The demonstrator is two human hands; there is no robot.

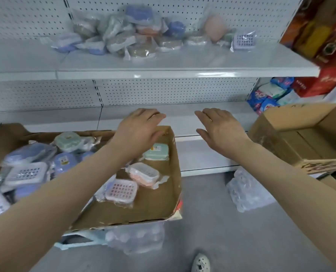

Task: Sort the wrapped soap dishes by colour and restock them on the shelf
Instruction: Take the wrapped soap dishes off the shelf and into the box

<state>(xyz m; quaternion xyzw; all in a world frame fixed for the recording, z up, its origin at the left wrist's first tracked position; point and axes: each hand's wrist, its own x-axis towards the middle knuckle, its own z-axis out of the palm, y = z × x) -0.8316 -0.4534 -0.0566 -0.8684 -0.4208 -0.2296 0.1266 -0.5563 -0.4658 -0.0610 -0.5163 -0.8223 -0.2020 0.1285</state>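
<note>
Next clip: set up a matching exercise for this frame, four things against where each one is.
Things
1. mint-green soap dish
2. heap of wrapped soap dishes
3. right hand
4. clear plastic-wrapped bundle

Places
A. on the floor
B. on the upper shelf
C. far right corner of the cardboard tray
D. held open in front of the lower shelf, holding nothing

Pairs: 1-C, 2-B, 3-D, 4-A
</note>
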